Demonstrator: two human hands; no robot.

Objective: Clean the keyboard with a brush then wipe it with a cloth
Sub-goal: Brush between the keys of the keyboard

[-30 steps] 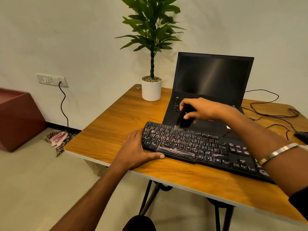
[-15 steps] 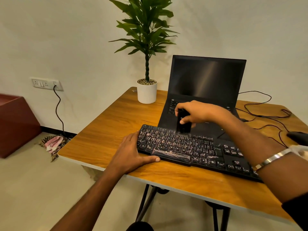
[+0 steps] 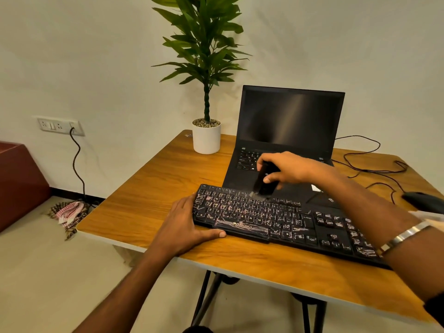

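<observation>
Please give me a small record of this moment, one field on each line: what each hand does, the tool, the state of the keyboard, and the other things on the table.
left hand: rests flat at the keyboard's left end, steadying it
right hand: grips the brush
brush: black, bristles on the keyboard's top rows
keyboard: black, whitish dust on the keys
table: wooden; also bears an open laptop, a potted plant

The brush (image 3: 264, 180) is motion-blurred, its bristles a pale smear over the keyboard's (image 3: 276, 215) top row, so contact cannot be judged. The right hand (image 3: 295, 169) hides part of the laptop's (image 3: 286, 140) keys, and its forearm covers the keyboard's right end. A dark object (image 3: 422, 200) and the desk (image 3: 149, 188) run past the right edge.
</observation>
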